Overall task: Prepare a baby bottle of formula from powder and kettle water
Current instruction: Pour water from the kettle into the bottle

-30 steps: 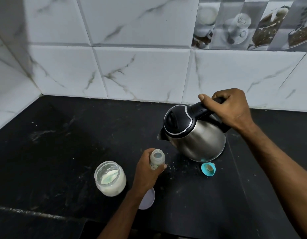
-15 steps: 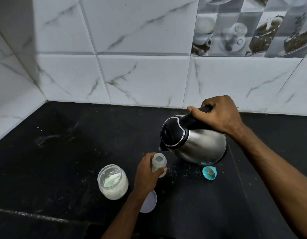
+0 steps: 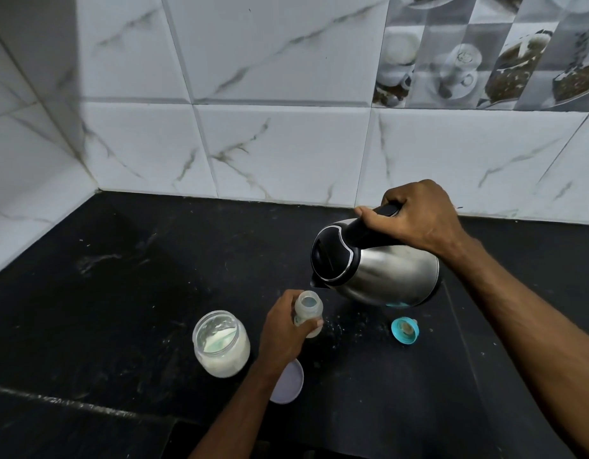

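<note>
Beside the powder jar [image 3: 221, 342] on the table [image 3: 121, 293], the left hand [image 3: 284, 329] is gripping the open bottle [image 3: 308, 313] while the right hand [image 3: 415, 218] is gripping the tilted kettle [image 3: 375, 266], spout just above; next likely calls for a slow, aimed pour.

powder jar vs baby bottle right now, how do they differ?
The powder jar stands untouched on the counter; the baby bottle is gripped by the left hand. The jar is wider with a broad mouth; the bottle is slim and narrow-necked. The kettle spout hangs above the bottle, not the jar. Both are translucent, upright and uncapped.
</note>
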Demonstrator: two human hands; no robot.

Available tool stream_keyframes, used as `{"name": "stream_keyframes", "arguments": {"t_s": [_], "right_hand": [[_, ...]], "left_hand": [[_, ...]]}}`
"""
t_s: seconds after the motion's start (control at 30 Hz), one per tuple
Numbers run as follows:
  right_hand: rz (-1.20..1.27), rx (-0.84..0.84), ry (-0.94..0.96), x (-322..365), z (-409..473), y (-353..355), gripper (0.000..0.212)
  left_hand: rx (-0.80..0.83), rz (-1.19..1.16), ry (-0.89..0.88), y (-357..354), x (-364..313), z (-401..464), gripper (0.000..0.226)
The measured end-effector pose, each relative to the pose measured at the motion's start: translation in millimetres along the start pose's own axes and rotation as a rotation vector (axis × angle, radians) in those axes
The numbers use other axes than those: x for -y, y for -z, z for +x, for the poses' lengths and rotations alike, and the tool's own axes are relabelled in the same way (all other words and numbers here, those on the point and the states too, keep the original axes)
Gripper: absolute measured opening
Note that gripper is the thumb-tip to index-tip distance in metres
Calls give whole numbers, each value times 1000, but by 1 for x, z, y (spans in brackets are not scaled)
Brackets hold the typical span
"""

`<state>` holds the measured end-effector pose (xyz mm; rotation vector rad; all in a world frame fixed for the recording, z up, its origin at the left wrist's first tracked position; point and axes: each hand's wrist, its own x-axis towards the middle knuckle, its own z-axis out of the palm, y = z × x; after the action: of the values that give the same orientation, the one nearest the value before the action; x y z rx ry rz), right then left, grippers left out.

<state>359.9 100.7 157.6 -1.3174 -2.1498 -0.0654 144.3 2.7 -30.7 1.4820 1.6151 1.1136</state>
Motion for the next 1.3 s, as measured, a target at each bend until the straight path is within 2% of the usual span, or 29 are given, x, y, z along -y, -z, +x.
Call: {"name": "stream_keyframes", "arguments": {"t_s": [1.3], "right_hand": [[-33, 33, 109, 10, 9, 4, 69]], "left_hand": [[19, -18, 9, 1, -1, 2, 43]]}}
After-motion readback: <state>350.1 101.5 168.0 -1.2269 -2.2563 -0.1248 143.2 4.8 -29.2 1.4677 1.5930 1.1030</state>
